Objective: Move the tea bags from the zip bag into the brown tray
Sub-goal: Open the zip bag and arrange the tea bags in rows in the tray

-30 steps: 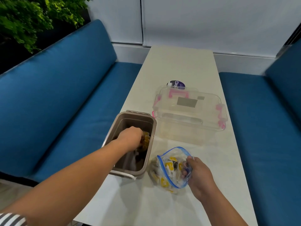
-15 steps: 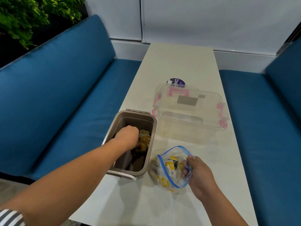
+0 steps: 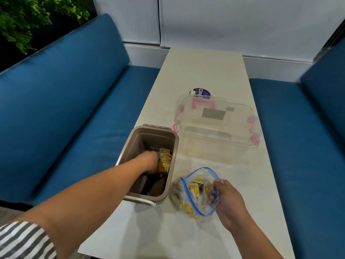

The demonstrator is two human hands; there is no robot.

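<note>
R hand (image 3: 228, 201) pinches zip bag (image 3: 196, 193) mouth open; L hand (image 3: 150, 162), grip hidden, sits in tray (image 3: 172, 166) w/ tea bags (image 3: 164, 159); bag lies just right of it.

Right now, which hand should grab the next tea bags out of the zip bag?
Probably the left hand. It is down in the brown tray beside the tea bags, right next to the zip bag, whose mouth the right hand holds open.

Left hand (image 3: 149, 162) in tray (image 3: 172, 165); right hand (image 3: 226, 201) holds zip bag (image 3: 194, 193).
</note>
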